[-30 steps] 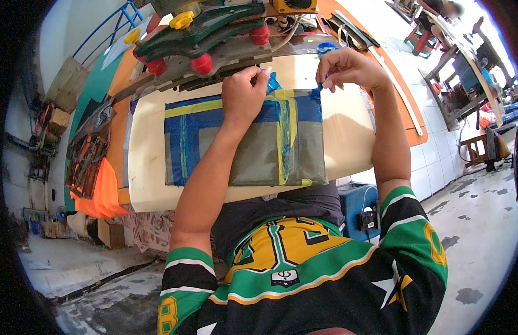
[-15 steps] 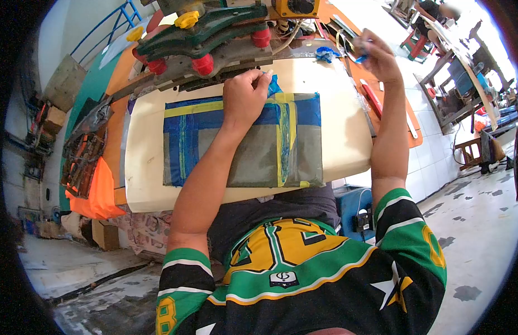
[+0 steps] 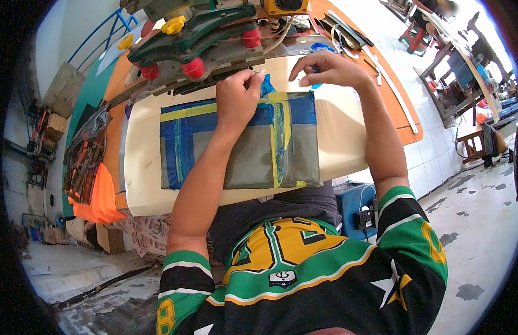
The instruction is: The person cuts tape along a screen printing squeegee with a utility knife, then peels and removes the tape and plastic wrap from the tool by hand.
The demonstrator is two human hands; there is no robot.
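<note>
A flat grey panel with blue and yellow bands lies on a cream board. Over its upper edge, my left hand is closed on a crumpled blue piece, which sticks out beside the fingertips. My right hand hovers above the panel's upper right corner, thumb and fingers apart. A small dark blue bit shows between its fingers, too small to name. Behind this hand lies a blue scrap at the board's far edge.
A green machine frame with red knobs stands behind the panel. Dark tools and a white ruler lie on the orange table. Orange cloth hangs at the left. A person sits far back right.
My right hand went out to the right over the table, then came back above the panel's upper right. My left hand has stayed closed near the blue piece. The view shifted slightly.
</note>
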